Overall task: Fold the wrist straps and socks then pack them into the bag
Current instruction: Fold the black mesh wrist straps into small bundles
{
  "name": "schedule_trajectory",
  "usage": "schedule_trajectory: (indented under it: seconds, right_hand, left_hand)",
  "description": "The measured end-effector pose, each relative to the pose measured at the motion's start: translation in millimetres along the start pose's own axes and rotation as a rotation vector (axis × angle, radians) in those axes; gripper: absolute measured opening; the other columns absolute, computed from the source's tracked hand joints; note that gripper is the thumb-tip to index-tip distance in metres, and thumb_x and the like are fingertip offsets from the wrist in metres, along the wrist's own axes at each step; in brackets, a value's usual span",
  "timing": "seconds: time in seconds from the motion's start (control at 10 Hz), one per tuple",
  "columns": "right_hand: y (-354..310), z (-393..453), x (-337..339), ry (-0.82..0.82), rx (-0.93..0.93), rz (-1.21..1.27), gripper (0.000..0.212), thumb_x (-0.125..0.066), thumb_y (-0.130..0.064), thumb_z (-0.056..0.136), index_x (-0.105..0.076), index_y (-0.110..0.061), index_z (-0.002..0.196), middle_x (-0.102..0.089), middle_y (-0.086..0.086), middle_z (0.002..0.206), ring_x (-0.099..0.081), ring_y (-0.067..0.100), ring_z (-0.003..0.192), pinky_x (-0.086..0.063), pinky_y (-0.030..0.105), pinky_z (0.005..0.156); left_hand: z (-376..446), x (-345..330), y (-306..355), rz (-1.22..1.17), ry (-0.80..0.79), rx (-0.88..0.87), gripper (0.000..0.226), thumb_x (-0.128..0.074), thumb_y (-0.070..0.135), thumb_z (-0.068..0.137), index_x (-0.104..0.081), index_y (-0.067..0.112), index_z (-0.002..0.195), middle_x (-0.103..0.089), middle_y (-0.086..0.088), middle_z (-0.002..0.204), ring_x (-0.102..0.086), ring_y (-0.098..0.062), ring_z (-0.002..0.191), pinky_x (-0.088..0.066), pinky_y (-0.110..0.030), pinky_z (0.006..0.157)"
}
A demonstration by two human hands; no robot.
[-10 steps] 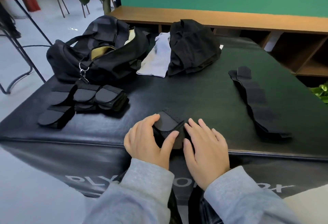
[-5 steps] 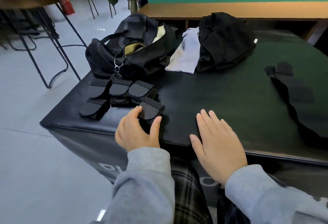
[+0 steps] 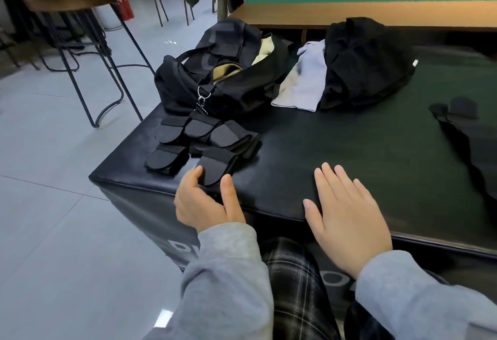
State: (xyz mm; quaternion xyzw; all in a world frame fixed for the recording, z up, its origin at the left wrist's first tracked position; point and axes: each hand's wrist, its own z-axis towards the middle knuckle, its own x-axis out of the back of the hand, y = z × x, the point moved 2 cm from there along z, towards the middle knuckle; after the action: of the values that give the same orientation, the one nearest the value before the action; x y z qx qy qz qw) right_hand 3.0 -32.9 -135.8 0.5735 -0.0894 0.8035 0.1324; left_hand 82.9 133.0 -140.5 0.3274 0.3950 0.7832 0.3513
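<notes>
My left hand (image 3: 205,201) holds a folded black wrist strap (image 3: 215,167) between thumb and fingers at the near left corner of the black padded table (image 3: 336,146). Right beside it lie several folded black wrist straps (image 3: 199,138) in a cluster. Behind them sits the open black bag (image 3: 215,70) with a tan lining. My right hand (image 3: 347,210) lies flat with straight fingers on the table's near edge, holding nothing. An unfolded black strap (image 3: 468,146) stretches along the right side. A pale sock (image 3: 306,84) lies beside the bag.
A heap of black cloth (image 3: 363,62) sits at the back next to the pale sock. A wooden bench (image 3: 349,14) runs behind the table under a green wall. Metal stools (image 3: 88,51) and chairs stand on the tiled floor to the left.
My left hand has carried the folded strap leftward from the table's middle front to the cluster of folded straps. My right hand let go of it and now lies flat.
</notes>
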Motion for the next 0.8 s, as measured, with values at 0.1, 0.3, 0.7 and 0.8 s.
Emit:
schedule_trajectory:
  seconds: [0.1, 0.3, 0.7, 0.8]
  right_hand:
    - [1, -1, 0, 0.006, 0.000, 0.000, 0.063, -0.027, -0.043, 0.089, -0.056, -0.004, 0.129, -0.055, 0.010, 0.134, -0.050, 0.028, 0.126, -0.042, 0.046, 0.100]
    - [0, -1, 0, 0.017, 0.000, -0.001, 0.063, -0.027, -0.043, 0.089, -0.055, -0.005, 0.130, -0.054, 0.010, 0.135, -0.049, 0.028, 0.127, -0.041, 0.047, 0.101]
    - [0, -1, -3, 0.052, 0.000, 0.016, 0.062, -0.028, -0.043, 0.089, -0.057, -0.006, 0.129, -0.055, 0.009, 0.135, -0.050, 0.027, 0.126, -0.042, 0.047, 0.100]
    - [-2, -1, -4, 0.058, 0.005, 0.032, 0.060, -0.029, -0.043, 0.089, -0.058, -0.009, 0.128, -0.056, 0.006, 0.134, -0.051, 0.025, 0.126, -0.042, 0.045, 0.100]
  left_hand:
    - [10, 5, -8, 0.108, -0.018, 0.146, 0.054, -0.051, 0.043, 0.080, -0.052, 0.009, 0.123, -0.056, -0.003, 0.121, -0.046, -0.026, 0.116, -0.023, -0.030, 0.098]
    - [20, 7, -10, 0.274, -0.069, 0.197, 0.044, -0.064, 0.030, 0.083, -0.054, 0.012, 0.121, -0.050, 0.000, 0.132, -0.038, -0.025, 0.125, -0.028, -0.045, 0.102]
    - [8, 6, -3, 0.269, -0.072, 0.107, 0.039, -0.076, 0.028, 0.074, -0.061, 0.008, 0.105, -0.043, -0.009, 0.135, -0.042, -0.027, 0.121, -0.026, -0.048, 0.104]
    - [-6, 0, 13, 0.270, -0.170, 0.000, 0.041, -0.074, 0.033, 0.073, -0.063, 0.006, 0.102, -0.048, -0.012, 0.132, -0.043, -0.032, 0.124, -0.028, -0.053, 0.103]
